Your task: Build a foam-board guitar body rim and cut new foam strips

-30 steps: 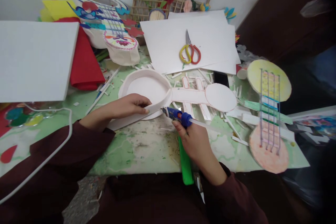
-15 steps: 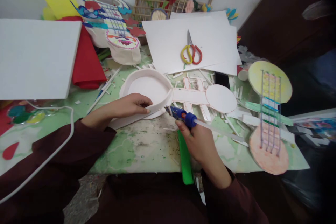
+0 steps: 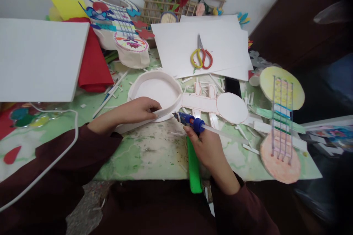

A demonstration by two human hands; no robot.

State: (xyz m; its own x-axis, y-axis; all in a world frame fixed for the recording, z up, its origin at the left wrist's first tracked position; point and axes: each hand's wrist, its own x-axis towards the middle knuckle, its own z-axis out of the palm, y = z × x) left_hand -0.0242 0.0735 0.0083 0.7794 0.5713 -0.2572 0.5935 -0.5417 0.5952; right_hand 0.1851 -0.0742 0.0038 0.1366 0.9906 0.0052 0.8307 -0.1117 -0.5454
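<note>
My left hand is closed on a white foam strip, its thumb and fingers pinching the part that runs along the near edge of a round white base. The strip stands upright as a wall around that base. A flat neck with red pencil lines joins the base to a smaller white disc. My right hand grips a glue gun with a green handle and blue front; a glue stick juts from its back. The nozzle points left, close beside the wall near the neck.
Scissors lie on white boards at the back. A decorated instrument model stands back left, another lies right. A white board, white cable and red cloth are left. Foam scraps and a phone lie around.
The view has shifted slightly. Both hands keep their holds, and the glue gun's nozzle stays near the wall with hardly any movement.
</note>
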